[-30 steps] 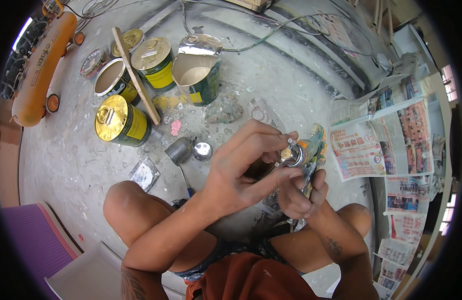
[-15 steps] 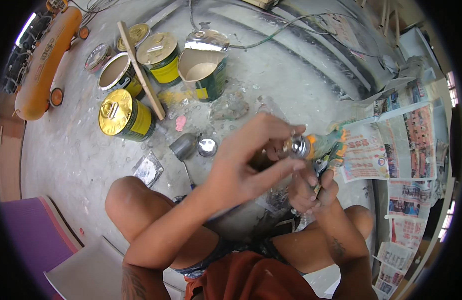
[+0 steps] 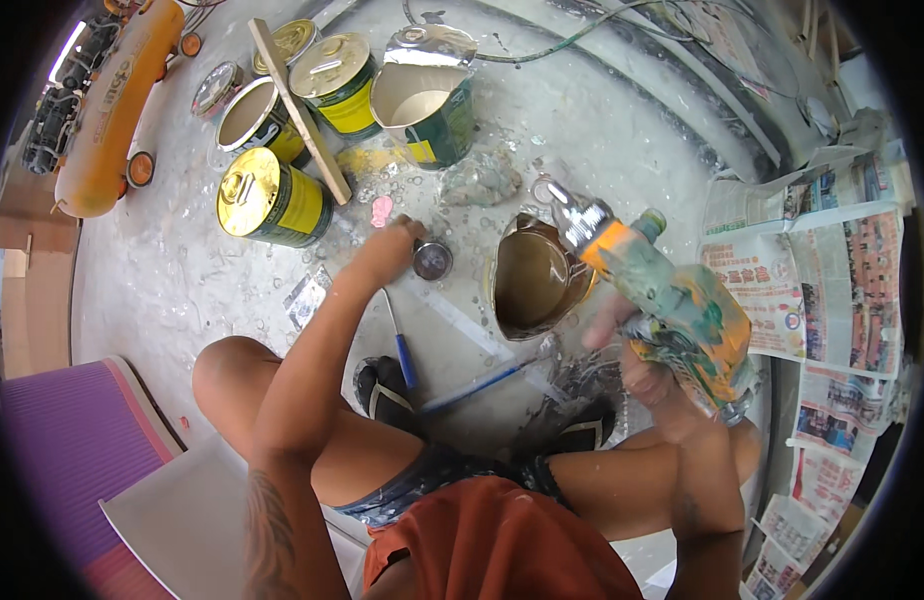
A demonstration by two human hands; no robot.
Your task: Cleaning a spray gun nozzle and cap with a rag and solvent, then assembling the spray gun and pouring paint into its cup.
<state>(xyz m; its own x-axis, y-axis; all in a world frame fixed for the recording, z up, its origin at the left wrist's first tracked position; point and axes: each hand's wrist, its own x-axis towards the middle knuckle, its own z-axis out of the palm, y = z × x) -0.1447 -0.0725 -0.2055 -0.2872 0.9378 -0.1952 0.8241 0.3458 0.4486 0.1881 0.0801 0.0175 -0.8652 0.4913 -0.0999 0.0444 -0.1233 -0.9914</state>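
My right hand (image 3: 642,365) grips a spray-gun-like tool (image 3: 682,305) smeared with green and orange paint, its metal collar and ringed tip pointing up and left. Low over the floor, my left hand (image 3: 387,250) is curled at the spot where a grey funnel-shaped cup lay; its back hides whatever is in the fingers. A round dark-topped metal cap (image 3: 432,260) sits just right of those fingertips. Between my hands stands a dented open can (image 3: 542,280) with brownish liquid in it. A blue-handled screwdriver (image 3: 404,360) lies nearer to me.
Several yellow-and-green paint cans (image 3: 302,205) stand at the upper left, a wooden stick (image 3: 297,110) across them. Beyond the open can lies crumpled plastic (image 3: 480,180). An orange air compressor (image 3: 117,110) is at the far left. Newspaper (image 3: 842,280) covers the right side.
My left hand has left the tool's front end and moved down-left to the grey cup, now hidden. The tool has turned upright to the right, uncovering the can of brown liquid.
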